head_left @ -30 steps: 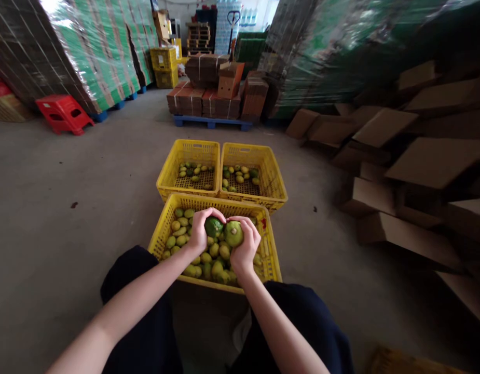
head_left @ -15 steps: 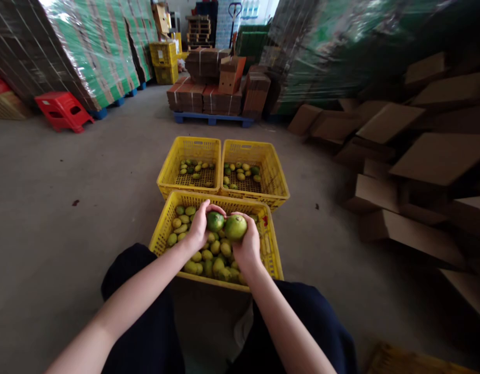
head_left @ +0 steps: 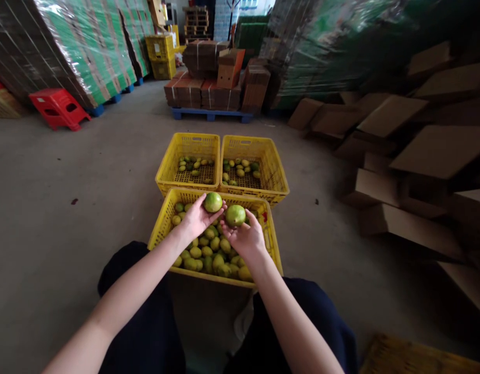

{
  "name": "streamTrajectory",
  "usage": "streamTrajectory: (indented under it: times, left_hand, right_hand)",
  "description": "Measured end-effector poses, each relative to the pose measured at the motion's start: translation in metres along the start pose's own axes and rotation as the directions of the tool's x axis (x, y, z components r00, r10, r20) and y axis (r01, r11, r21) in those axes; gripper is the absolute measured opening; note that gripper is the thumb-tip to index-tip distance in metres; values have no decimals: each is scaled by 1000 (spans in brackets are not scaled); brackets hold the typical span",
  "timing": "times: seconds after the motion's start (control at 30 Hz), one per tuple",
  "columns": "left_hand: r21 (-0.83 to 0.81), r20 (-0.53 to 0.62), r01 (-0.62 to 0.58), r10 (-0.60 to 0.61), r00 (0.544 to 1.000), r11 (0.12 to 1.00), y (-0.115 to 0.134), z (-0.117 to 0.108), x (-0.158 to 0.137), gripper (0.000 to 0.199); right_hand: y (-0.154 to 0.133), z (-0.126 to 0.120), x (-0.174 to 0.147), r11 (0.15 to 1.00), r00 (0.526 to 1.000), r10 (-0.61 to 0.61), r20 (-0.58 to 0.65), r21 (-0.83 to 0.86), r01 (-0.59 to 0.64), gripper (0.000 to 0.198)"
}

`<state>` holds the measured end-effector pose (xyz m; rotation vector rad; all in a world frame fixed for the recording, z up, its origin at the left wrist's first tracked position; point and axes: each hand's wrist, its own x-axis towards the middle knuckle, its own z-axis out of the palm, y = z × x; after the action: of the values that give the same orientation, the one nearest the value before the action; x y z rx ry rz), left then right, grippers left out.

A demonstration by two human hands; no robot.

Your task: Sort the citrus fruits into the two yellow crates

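Observation:
My left hand (head_left: pixel 196 216) holds a shiny yellowish-green lemon (head_left: pixel 213 202) at its fingertips, palm turned up. Close beside it, my right hand (head_left: pixel 248 238) cradles another green lemon (head_left: pixel 235 215), its thumb along the right side and the fingers underneath. Both hands are above a yellow plastic crate (head_left: pixel 276 248), which sits between my knees. Inside that crate lies a heap of green and yellow lemons (head_left: pixel 206 251), partly hidden by my hands and forearms.
Two more yellow crates, one at left (head_left: pixel 160 174) and one at right (head_left: pixel 280 174), stand just beyond, each with some lemons on the bottom. Cardboard boxes (head_left: pixel 411 228) lie piled on the right. A red stool (head_left: pixel 59 108) and a blue pallet (head_left: pixel 210 115) of flattened cartons stand farther off.
My hands have opened out and turned palms up, rotating the lemons. The left lemon has risen and shows a lighter side; the right one has shifted slightly up.

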<state>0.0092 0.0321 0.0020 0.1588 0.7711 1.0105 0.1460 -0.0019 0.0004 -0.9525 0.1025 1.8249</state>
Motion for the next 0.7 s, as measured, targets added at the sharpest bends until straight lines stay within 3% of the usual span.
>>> streamTrajectory:
  times: [0.23,0.53,0.7]
  left_hand:
    - [71,-37,54,-52,998,996,0,-3,0,46]
    - [91,-143,-31,44,989,995,0,1,-4,25]
    - [71,-136,57,-47,990,996,-1,2,-5,31]
  right_hand:
    - [5,-2,5,996,999,44,-18,-71,-45,47]
    - [4,-6,7,999,1000,14,-17,-36,-15,44]
    - [6,-3,4,998,999,25,-39,-50,-27,42]
